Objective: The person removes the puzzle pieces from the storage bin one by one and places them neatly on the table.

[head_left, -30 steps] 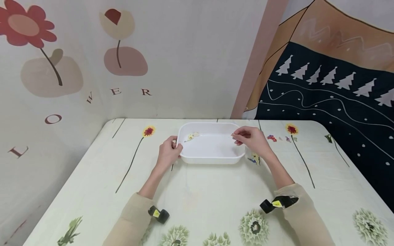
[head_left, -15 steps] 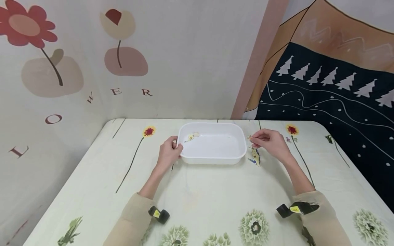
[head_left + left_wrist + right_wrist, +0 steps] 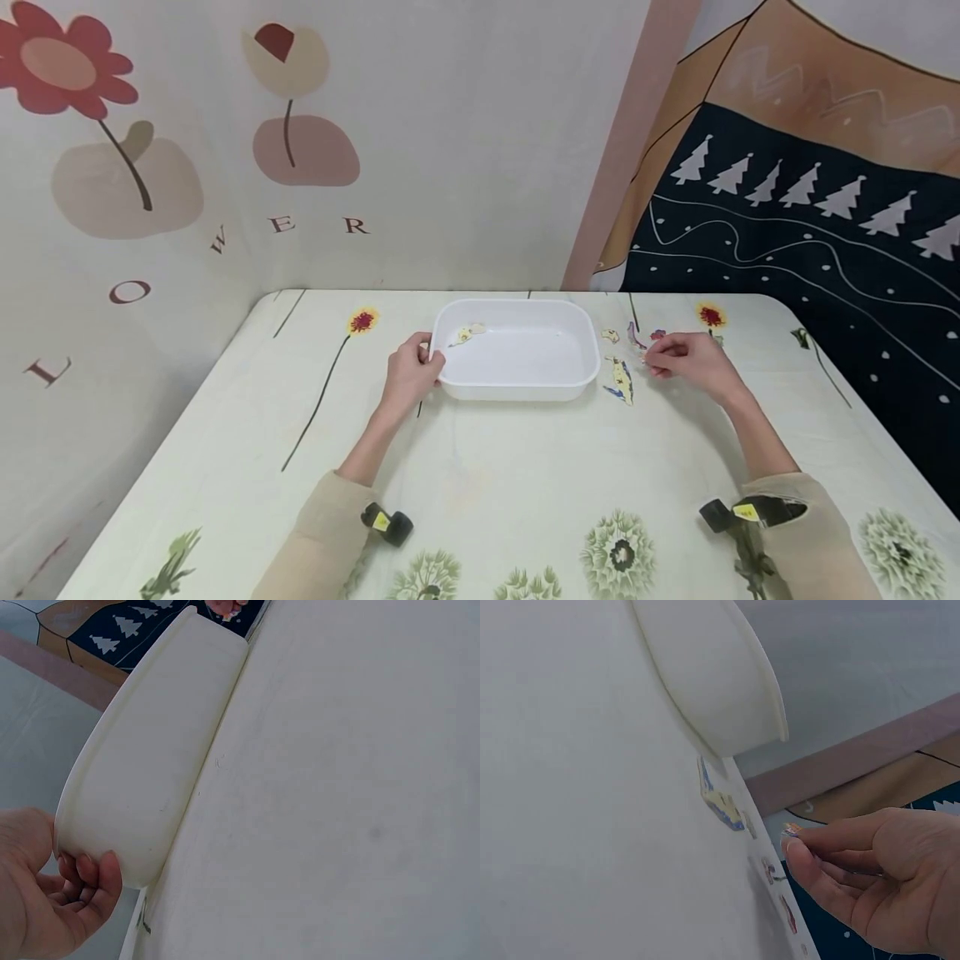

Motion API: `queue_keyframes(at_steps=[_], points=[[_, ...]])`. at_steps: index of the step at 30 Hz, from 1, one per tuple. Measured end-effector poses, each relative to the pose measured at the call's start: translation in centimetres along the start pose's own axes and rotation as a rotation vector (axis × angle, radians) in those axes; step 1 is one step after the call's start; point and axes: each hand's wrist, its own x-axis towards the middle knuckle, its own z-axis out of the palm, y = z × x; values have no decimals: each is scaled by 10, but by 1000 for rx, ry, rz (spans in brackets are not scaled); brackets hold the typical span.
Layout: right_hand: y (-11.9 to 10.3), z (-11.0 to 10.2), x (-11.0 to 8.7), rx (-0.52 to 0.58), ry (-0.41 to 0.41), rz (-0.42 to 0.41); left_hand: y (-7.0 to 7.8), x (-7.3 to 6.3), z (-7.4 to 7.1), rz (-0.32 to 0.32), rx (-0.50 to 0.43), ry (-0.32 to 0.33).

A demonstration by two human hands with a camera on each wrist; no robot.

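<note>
A white rectangular tray [image 3: 517, 393] stands on the table, its left end gripped by my left hand [image 3: 408, 371] with the thumb on the rim. In the left wrist view, fingers [image 3: 110, 874] curl under that rim. A small pale-yellow piece [image 3: 467, 335] lies inside the tray at the left. Right of the tray, my right hand [image 3: 693, 362] pinches a tiny orange-and-blue piece [image 3: 791, 830] above the table; its kind cannot be told. Near that hand lie a yellow-and-blue flat piece [image 3: 620, 381], a small yellowish piece [image 3: 610, 335], a purple piece [image 3: 633, 335] and a red-purple piece [image 3: 657, 334].
A pale cloth with printed flowers covers the table [image 3: 480, 483]. Behind it hangs a light flower-printed curtain [image 3: 465, 150]. A dark tree-printed cloth [image 3: 810, 242] borders the table's right side.
My right hand has moved from above the tray's right end out to the right, fingertips still pinched, uncovering the pieces beside the tray. The left hand and tray have stayed put.
</note>
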Motion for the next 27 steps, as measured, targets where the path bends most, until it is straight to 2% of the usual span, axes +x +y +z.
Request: queue_keyframes(at_steps=[5, 8, 14, 21, 27], points=[[12, -1, 3, -72, -49, 74, -1, 0, 0, -2, -1, -1], [16, -1, 3, -73, -66, 108, -1, 0, 0, -6, 0, -3], [19, 0, 2, -48, -92, 89, 0, 0, 0, -11, 1, -2], [21, 0, 2, -118, -76, 75, 0, 1, 0, -9, -4, -9], [19, 0, 3, -135, -68, 81, 0, 1, -1, -12, -2, -5]])
